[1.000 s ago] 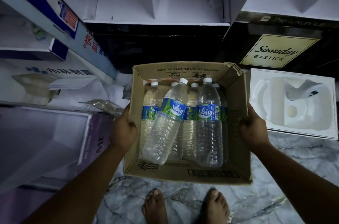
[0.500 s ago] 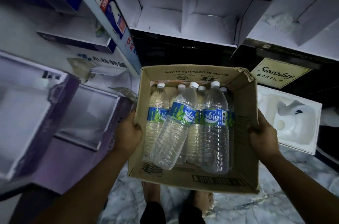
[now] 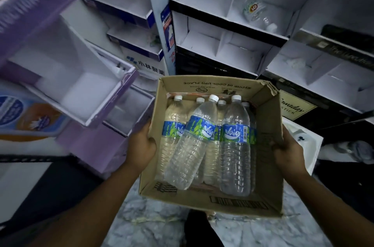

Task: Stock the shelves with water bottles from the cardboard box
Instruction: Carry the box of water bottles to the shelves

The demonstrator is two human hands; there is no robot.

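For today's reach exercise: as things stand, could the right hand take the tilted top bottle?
Probably not yet: the right hand grips the cardboard box wall. The tilted bottle lies uncovered on top.

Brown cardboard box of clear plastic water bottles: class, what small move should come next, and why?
Probably set the brown cardboard box down: the left hand and right hand each grip a side wall, so neither is free to lift a clear plastic water bottle to the white shelves.

purple display point(image 3: 30, 30): blurred, cut off left | lower water bottles point(image 3: 219, 145): mostly hidden | gold sign point(image 3: 293, 108): partly hidden
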